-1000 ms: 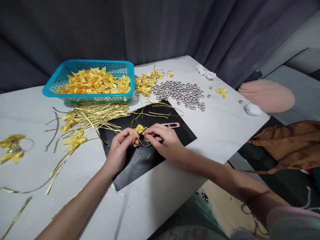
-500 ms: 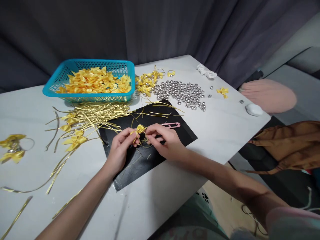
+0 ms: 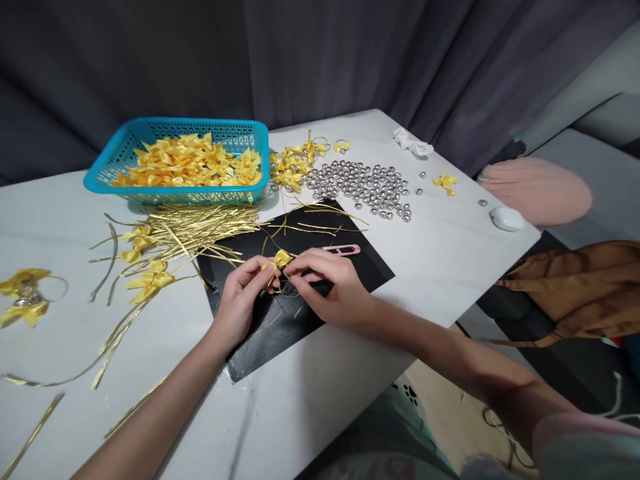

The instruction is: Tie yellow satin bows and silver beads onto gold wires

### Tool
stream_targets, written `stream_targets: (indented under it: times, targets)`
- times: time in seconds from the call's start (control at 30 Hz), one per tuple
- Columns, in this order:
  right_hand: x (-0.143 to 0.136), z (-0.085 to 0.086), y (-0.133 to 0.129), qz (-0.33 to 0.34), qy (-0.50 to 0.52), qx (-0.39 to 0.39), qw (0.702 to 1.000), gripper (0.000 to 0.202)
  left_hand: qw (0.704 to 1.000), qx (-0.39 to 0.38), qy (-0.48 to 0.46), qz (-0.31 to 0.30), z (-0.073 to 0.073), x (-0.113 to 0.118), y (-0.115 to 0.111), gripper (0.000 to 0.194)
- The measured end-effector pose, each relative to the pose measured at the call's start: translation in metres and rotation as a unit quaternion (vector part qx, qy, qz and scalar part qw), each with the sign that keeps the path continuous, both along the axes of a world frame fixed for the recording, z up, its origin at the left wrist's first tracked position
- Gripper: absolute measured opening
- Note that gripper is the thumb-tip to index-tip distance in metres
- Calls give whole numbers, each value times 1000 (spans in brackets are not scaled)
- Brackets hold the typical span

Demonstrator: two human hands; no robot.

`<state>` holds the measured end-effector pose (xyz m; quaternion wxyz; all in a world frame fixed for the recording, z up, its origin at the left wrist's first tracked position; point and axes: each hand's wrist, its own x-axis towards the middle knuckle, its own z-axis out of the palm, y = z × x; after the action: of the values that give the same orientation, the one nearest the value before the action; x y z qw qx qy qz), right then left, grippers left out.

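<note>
Above the black sheet (image 3: pixel 367 267), pinches the yellow bow (image 3: pixel 283 258) in left hand (image 3: pixel 239 287), gold cord (image 3: pixel 286 294) apparently in nearly closed right hand (image 3: pixel 337 280); could skew the bow by overpulling.

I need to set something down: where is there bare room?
Bare: between the black sheet and white mouse; left of the blue basket. Crowded: gold strips in front of the basket, silver beads right of it, left hand and right hand over the sheet.

Curtained room, white table (image 3: pixel 435 267), craft supplies (image 3: pixel 200 230)
</note>
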<state>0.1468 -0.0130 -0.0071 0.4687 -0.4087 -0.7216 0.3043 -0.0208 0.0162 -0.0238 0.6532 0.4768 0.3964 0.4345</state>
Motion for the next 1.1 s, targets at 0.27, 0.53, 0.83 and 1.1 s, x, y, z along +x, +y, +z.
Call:
stream_targets:
  times: [0.27, 0.53, 0.83, 1.1]
  targets:
    - [3, -5, 2, 8, -20, 31, 999, 23, 1000, 3, -3, 1, 0, 0, 1, 19]
    - [5, -9, 4, 6, -70, 102, 992, 19, 1000, 5, -10, -3, -3, -1, 1, 18]
    - [6, -13, 3, 27, -90, 80, 992, 19, 1000, 5, -14, -3, -4, -1, 1, 16]
    - [7, -12, 4, 18, -66, 64, 996, 9, 1000, 0, -11, -5, -6, -3, 1, 15]
